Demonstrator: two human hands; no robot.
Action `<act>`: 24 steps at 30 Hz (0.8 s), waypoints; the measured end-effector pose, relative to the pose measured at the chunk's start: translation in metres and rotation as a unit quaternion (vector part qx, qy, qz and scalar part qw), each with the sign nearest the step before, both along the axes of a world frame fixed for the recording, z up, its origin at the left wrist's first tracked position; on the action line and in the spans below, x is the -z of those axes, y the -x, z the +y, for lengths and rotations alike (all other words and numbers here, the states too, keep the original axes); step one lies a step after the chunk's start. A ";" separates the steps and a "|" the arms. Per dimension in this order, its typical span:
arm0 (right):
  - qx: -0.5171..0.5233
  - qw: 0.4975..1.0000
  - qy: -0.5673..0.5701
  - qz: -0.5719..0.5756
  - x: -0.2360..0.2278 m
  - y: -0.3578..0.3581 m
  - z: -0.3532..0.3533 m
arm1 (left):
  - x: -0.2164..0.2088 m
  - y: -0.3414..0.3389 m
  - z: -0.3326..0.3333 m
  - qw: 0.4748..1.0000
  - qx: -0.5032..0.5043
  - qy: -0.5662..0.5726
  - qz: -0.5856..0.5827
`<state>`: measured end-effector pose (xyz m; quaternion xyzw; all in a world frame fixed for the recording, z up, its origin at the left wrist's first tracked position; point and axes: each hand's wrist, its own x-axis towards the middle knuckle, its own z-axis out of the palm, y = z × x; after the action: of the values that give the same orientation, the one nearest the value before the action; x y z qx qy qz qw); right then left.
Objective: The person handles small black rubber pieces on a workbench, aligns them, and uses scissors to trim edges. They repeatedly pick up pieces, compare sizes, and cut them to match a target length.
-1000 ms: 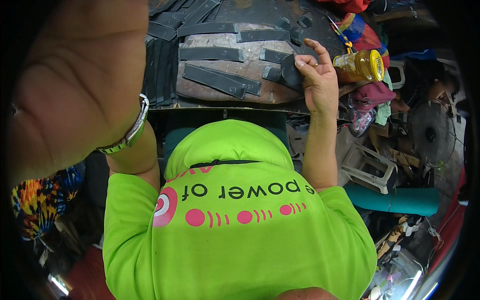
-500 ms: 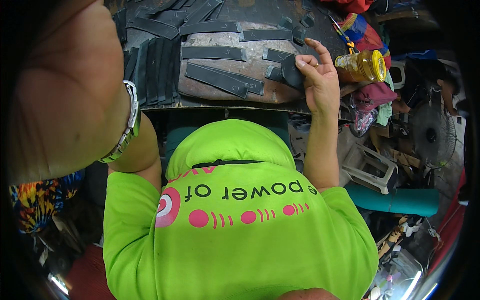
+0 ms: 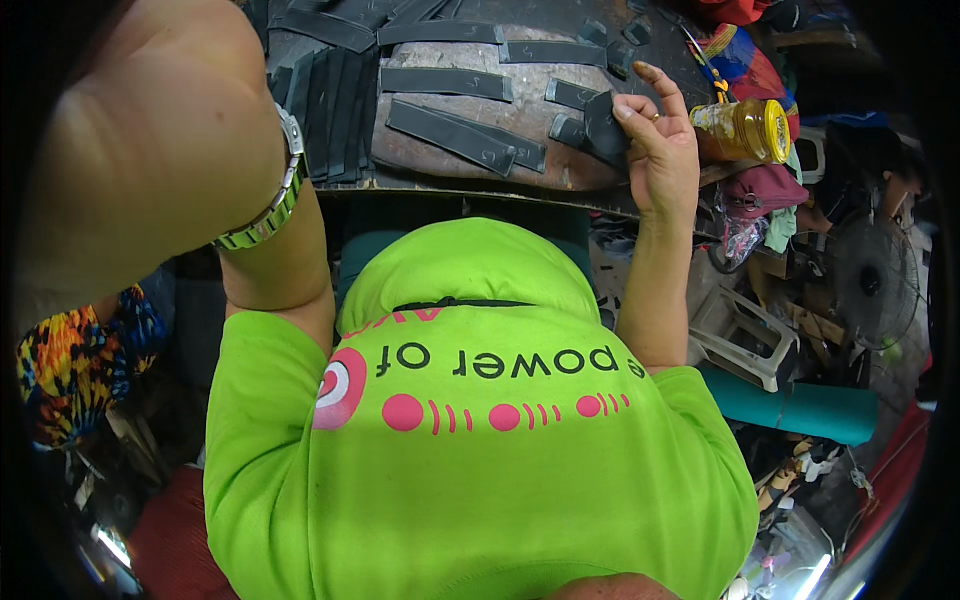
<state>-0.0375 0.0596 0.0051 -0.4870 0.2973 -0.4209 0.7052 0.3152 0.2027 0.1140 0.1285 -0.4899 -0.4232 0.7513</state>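
My right hand (image 3: 662,145) pinches a dark, curled strip piece (image 3: 603,125) between thumb and index finger at the right end of a worn board (image 3: 400,145). Its other fingers are raised. Beside it lie a short black strip (image 3: 573,93) and longer black strips (image 3: 445,84) with light marks. Very near the camera, my left hand (image 3: 150,150) looms large at the upper left, a metal-band watch (image 3: 280,190) on the wrist. Its fingers are out of sight, so what it holds cannot be seen.
Several black strips (image 3: 325,110) lie in an overlapping row at the left of the table. Right of my hand lies a yellow-lidded jar (image 3: 745,130), near yellow-handled scissors (image 3: 715,80). Lower right are a maroon pouch (image 3: 765,190), a pale plastic stool (image 3: 735,340) and a fan (image 3: 870,270).
The whole view has shifted, so the table and strips sit higher and further right. My left hand has risen in the picture. My right hand keeps its pinch on the strip piece.
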 end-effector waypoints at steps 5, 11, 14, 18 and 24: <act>-0.001 1.000 -0.006 0.007 0.000 0.002 -0.002 | -0.001 -0.002 0.000 1.000 -0.004 0.001 -0.020; 0.003 1.000 -0.004 -0.001 -0.001 0.000 0.000 | -0.007 0.002 0.022 0.995 0.017 0.024 -0.090; 0.003 1.000 -0.007 -0.006 0.000 -0.002 0.000 | -0.012 0.009 0.035 0.986 0.038 0.045 -0.153; 0.004 1.000 -0.002 -0.007 0.000 0.000 0.000 | -0.020 0.019 0.045 0.966 0.089 0.075 -0.231; 0.003 1.000 -0.003 -0.003 -0.002 0.001 0.000 | -0.024 0.028 0.042 0.924 0.177 0.127 -0.315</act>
<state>-0.0380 0.0600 0.0072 -0.4823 0.2977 -0.4237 0.7066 0.2869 0.2451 0.1382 0.0697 -0.7654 -0.4218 0.4811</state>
